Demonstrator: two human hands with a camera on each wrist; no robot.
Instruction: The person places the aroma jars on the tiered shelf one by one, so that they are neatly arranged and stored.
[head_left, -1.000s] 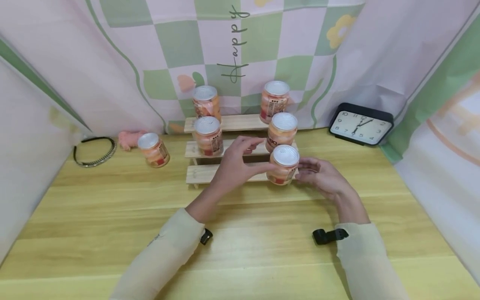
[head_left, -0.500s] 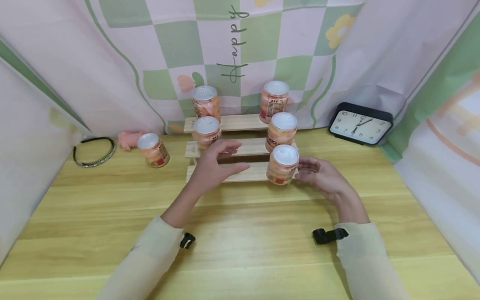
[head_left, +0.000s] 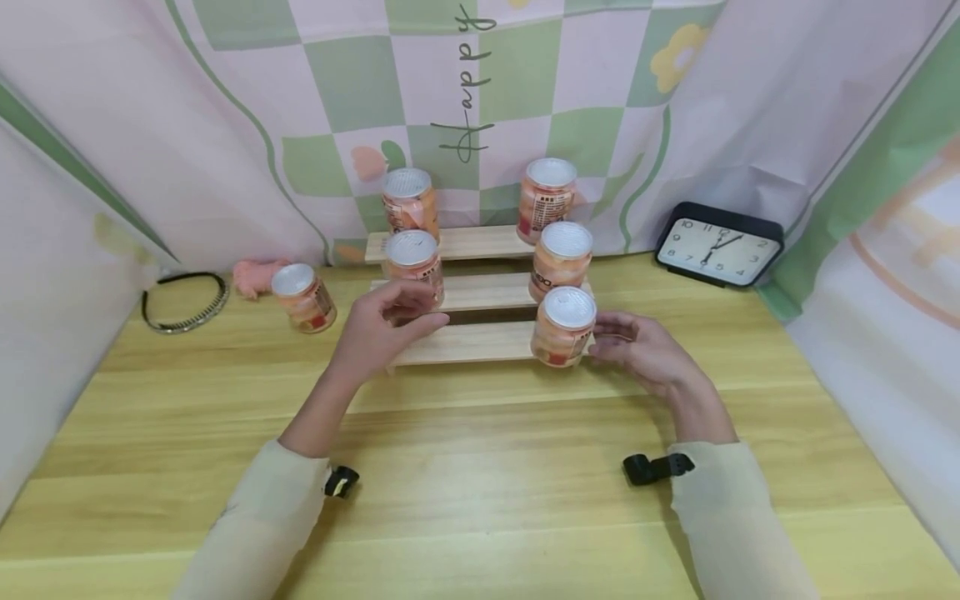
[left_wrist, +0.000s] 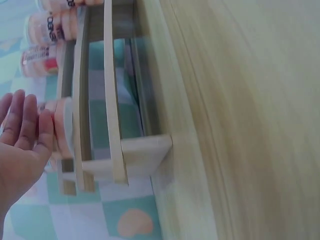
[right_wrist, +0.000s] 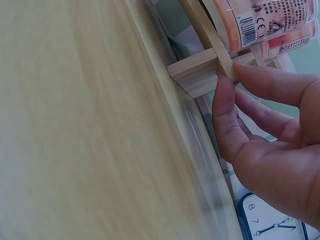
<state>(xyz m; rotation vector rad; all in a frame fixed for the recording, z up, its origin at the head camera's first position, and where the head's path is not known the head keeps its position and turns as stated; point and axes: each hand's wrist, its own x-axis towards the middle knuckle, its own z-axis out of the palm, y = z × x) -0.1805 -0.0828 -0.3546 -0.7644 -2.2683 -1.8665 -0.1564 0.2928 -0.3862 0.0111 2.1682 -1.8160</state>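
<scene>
A three-step wooden rack (head_left: 480, 342) stands by the curtain. My right hand (head_left: 647, 353) is at the right end of its lowest step, thumb and forefinger pinching the slat's end in the right wrist view. Right beside those fingers, a silver-lidded can of fruit (head_left: 562, 333) sits on that step. My left hand (head_left: 375, 327) hovers before the rack's left side with fingers extended and nothing in it, partly covering the middle-step can (head_left: 414, 260). Other such cans are the right middle one (head_left: 560, 265), the top-left one (head_left: 409, 204) and the top-right one (head_left: 546, 204).
On the table left of the rack stands another can (head_left: 303, 302), with a pink toy (head_left: 255, 277) behind it and a black headband (head_left: 217, 310) further left. A black-framed clock (head_left: 716, 247) stands at the back right. The checked curtain (head_left: 442, 75) hangs behind.
My left hand has moved left, away from the front right can to the rack's left side. My right hand stays at the lowest step's right end. The cans have not moved.
</scene>
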